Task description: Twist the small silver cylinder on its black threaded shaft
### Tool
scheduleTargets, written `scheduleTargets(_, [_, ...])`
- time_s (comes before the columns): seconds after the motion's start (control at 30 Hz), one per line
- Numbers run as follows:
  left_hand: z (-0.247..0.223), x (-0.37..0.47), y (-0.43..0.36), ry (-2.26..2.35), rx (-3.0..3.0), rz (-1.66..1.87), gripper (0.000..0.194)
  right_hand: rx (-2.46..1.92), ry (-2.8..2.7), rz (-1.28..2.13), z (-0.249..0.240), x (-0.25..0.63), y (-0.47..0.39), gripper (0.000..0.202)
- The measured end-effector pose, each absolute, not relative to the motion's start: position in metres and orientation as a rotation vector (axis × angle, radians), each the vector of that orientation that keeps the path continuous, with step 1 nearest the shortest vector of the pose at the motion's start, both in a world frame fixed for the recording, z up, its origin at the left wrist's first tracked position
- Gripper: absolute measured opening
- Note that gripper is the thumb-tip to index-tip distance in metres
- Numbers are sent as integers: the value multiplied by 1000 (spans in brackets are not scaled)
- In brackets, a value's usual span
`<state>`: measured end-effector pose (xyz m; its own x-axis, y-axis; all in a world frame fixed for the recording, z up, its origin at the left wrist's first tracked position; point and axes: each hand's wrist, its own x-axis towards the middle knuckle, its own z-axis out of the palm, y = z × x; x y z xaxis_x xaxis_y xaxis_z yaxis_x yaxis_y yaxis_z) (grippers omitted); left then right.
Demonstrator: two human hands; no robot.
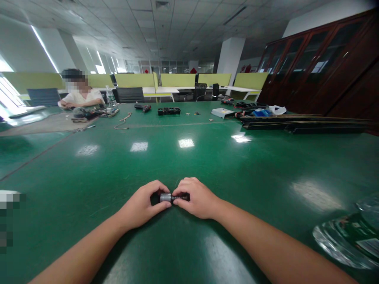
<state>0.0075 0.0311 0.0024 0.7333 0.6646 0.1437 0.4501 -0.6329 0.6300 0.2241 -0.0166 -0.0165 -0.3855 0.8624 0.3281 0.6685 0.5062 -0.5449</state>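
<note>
Just above the green tabletop, my two hands meet around a small metal part. My left hand point(141, 207) is closed, thumb and fingers on either side of a short silver cylinder point(165, 197). From its right end a thin dark rod point(184, 197) runs in line with it, pinched by the thumb and fingers of my right hand point(199, 199). The cylinder and rod lie roughly level, end to end. Whether they are joined I cannot tell, since fingertips cover the place where they meet.
A clear plastic bottle point(343, 240) lies at the near right. Across the table point(166, 161) are a power drill point(142, 107), a black block-like part point(168, 111), a cord point(122, 121), a silver box point(222, 113) and long dark bars point(296, 123). A person point(83, 96) sits far left.
</note>
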Motion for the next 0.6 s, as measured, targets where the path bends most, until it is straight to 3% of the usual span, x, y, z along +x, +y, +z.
scheduleTargets(0.6, [1,7,30,904,2378,488,20,-1269,-2155,401,-16,225,-15,8])
